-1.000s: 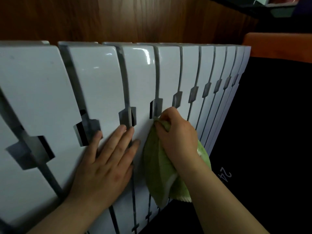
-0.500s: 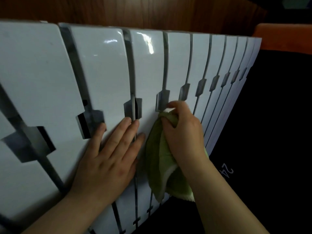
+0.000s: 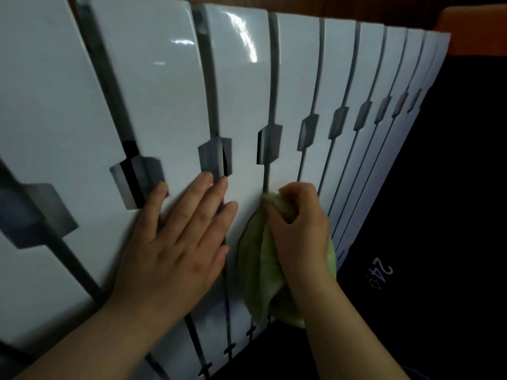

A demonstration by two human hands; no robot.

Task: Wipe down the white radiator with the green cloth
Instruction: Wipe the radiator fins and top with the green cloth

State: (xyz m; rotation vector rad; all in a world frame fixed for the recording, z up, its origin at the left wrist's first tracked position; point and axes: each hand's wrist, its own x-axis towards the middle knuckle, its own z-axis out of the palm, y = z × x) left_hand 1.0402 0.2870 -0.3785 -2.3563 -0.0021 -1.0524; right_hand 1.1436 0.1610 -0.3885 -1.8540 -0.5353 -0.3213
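1. The white radiator ran off the left and top-left edges of the view, so its full width could not be seen. Its lower edge was hidden behind both forearms.
2. Most of the green cloth was covered by the right hand. Only a bunched top fold and a hanging tail showed.
3. The gaps between the sections were dark, and nothing inside them could be made out.
4. The radiator had glossy white flat sections, each gap with a grey notch halfway up. A glare streak lay near its top edge.
5. The cloth was pale green and soft, pressed to the slot between two middle sections, below the notch and toward the radiator's lower edge.
6. The right hand's fingers were curled tight round the cloth.
7. The left hand lay flat on the section just beside it, fingers straight and slightly spread.
8. Compared with half a second before, the right hand and cloth had slid down from the notch. The left hand had stayed put, and the radiator filled more of the view.
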